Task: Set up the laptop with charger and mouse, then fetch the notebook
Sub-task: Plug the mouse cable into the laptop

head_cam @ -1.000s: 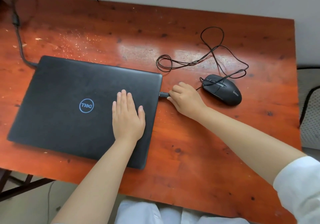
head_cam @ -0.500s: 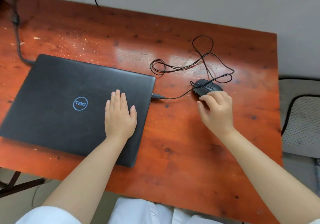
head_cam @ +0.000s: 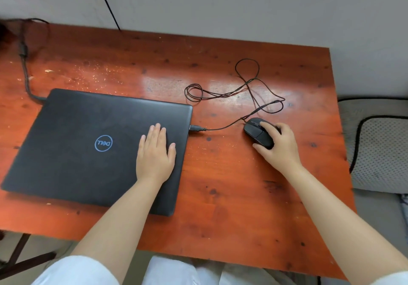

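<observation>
A closed black laptop (head_cam: 84, 143) with a blue round logo lies on the left half of the red wooden table (head_cam: 231, 207). My left hand (head_cam: 155, 154) rests flat on its lid near the right edge, fingers together. The charger cable (head_cam: 26, 79) runs from the far left corner into the laptop's back left. A USB plug (head_cam: 195, 128) sits in the laptop's right side; its thin mouse cable (head_cam: 249, 90) loops across the table. My right hand (head_cam: 279, 145) grips the black mouse (head_cam: 256, 132) from the right. No notebook is in view.
A grey dotted cushion (head_cam: 382, 150) with black trim lies to the right of the table. A grey wall runs behind the table, with a thin black wire (head_cam: 108, 2) hanging down it. Light scratches and specks mark the table's far left.
My right hand left the USB plug at the laptop's side, moved right and closed on the mouse. The plug stays in the laptop. My left hand has stayed on the lid.
</observation>
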A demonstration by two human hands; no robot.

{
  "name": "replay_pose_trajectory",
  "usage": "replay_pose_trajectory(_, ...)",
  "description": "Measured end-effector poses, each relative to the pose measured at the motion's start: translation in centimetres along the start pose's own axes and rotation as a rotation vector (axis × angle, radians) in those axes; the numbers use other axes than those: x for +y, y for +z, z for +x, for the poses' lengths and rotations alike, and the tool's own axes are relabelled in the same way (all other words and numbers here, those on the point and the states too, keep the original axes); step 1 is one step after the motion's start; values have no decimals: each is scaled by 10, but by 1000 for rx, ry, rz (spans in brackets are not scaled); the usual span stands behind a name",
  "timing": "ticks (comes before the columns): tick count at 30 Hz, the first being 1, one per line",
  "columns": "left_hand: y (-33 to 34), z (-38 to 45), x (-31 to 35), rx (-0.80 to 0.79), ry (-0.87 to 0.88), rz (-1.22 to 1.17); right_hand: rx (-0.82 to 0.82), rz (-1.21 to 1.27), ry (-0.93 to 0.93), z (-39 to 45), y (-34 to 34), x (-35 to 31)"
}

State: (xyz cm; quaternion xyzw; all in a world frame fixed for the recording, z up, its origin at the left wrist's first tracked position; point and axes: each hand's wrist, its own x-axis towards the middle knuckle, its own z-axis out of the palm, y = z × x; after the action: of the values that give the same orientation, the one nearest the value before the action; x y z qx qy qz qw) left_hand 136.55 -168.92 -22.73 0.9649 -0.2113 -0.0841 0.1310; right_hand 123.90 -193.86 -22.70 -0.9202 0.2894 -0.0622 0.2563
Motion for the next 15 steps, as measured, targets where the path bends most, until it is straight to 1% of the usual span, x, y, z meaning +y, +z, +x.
replay_pose_trajectory(5, -3, -2, 2, 1, 10, 0, -24, 9, -2, -53, -8, 4)
replay_pose_trajectory(8, -3, -2, 3, 4, 19, 8, 5, 35, 27, -82, -9, -1)
replay_pose_trajectory(13, -1, -3, 2, 15, 26, 4, 70, 85, 48, -109, 12, -37)
replay_pose_trajectory(15, 0, -2, 1, 15, 30, -4, 122, 80, 81, -112, 25, -57)
